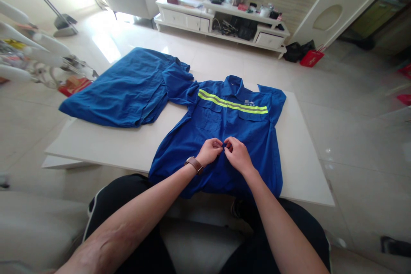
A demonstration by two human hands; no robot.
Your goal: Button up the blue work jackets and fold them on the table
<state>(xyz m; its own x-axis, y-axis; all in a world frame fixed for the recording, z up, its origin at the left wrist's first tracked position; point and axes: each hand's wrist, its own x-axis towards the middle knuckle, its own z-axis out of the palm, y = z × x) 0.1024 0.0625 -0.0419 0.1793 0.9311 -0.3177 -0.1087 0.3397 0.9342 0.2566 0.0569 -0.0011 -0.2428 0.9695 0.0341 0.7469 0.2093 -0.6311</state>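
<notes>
A blue work jacket with a collar, two chest pockets and a yellow-green reflective stripe lies face up, its hem hanging over the near edge of the white table. My left hand pinches the cloth at the front opening, a brown-strapped watch on its wrist. Close beside it, my right hand pinches the same front edge from the other side. Whatever small part of the placket lies between the fingertips is hidden.
More blue clothing is heaped on the table's left side, touching the jacket's sleeve. Across the tiled floor stands a low white TV cabinet with various items on it. A drying rack is at the left. A red bag sits on the floor.
</notes>
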